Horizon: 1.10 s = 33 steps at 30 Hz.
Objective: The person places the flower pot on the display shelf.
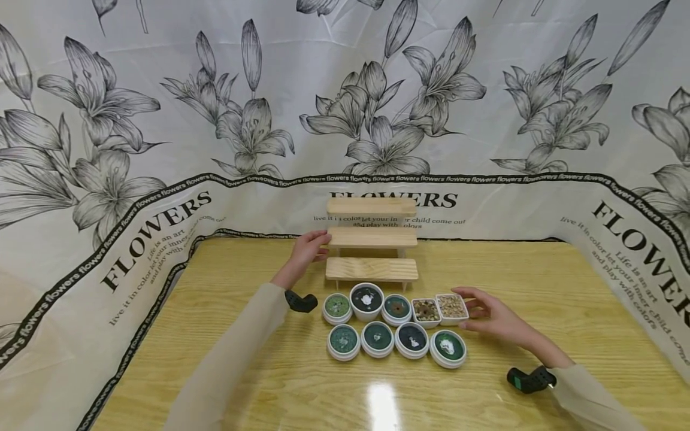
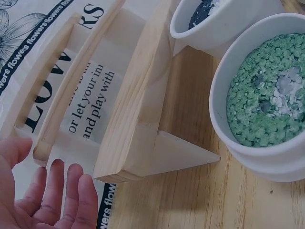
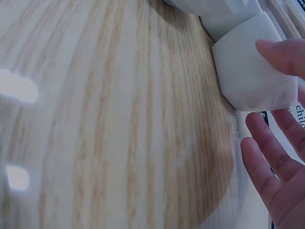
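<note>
1. Round pots are sitting closest.
2. The right hand is pinching the square pot, far right, perhaps lining it up and needing a gentle nudge next.
3. The left hand, fingers spread, is resting at the middle shelf's left end.

White cloth backdrop, black line-drawn flowers, bold FLOWERS lettering, glossy wood-grain table
</note>
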Available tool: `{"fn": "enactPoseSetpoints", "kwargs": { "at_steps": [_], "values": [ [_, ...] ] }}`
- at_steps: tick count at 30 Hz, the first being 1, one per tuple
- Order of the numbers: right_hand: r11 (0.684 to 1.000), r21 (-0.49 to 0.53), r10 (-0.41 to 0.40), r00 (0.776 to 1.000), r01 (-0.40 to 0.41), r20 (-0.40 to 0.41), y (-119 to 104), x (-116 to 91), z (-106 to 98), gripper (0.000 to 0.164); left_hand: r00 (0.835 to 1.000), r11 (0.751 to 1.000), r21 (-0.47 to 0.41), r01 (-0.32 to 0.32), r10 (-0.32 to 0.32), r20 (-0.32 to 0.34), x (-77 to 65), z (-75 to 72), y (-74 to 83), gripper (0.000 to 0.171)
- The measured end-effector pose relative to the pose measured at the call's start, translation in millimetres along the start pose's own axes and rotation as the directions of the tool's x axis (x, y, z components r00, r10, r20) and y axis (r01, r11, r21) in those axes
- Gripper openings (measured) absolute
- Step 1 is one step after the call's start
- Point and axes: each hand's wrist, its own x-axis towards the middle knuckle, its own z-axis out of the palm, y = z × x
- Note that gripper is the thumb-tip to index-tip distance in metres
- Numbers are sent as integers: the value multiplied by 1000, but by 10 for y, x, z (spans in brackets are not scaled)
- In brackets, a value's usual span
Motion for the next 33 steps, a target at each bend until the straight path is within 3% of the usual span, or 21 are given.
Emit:
{"fn": "enactPoseSetpoints", "kwargs": {
  "at_steps": [26, 33],
  "values": [
    [991, 79, 110, 994, -111, 18, 38, 32, 15, 66, 998, 998, -38, -42, 41, -41, 62, 28, 67, 42],
    [982, 138, 127, 992, -129, 22, 55, -12, 47, 64, 998, 999, -53, -14, 11, -59, 59, 45, 58, 41]
  ]
}}
